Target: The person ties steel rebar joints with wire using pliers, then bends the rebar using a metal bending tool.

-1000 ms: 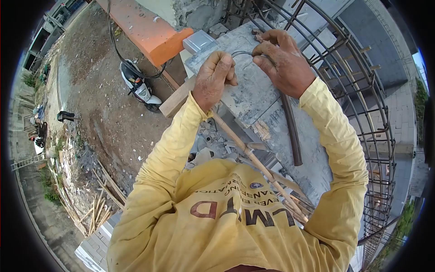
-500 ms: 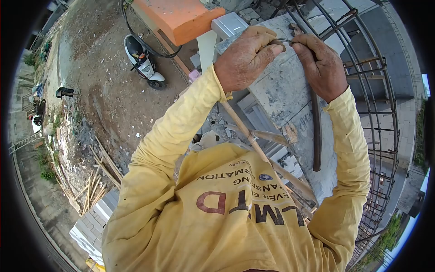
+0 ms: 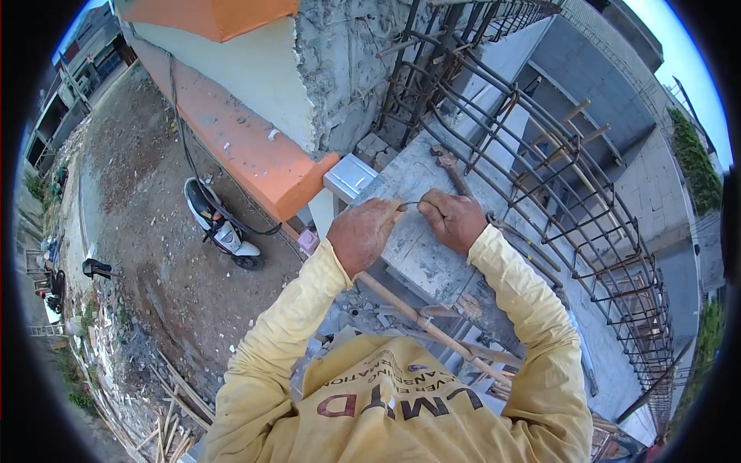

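We are holding a thin, dark, curved wire (image 3: 412, 203) above rough, stained concrete (image 3: 421, 251). A cage of dark steel bars (image 3: 575, 154) is crowding our right; an orange ledge (image 3: 255, 158) and a silvery metal box (image 3: 350, 178) are standing beyond our left hand (image 3: 363, 234). That hand and our right hand (image 3: 454, 221) are pinching the wire, which is bridging their fingertips.

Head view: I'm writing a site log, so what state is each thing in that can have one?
Left hand: closed, fingertips at the wire
Right hand: closed, pinching the wire
Wire: spanning the gap between the hands
Yellow sleeves: down to the wrists
Scooter: standing upright, riderless
Orange ledge: painted, bits of debris on top
Rebar cage: bars bare
Bamboo pole: slanting
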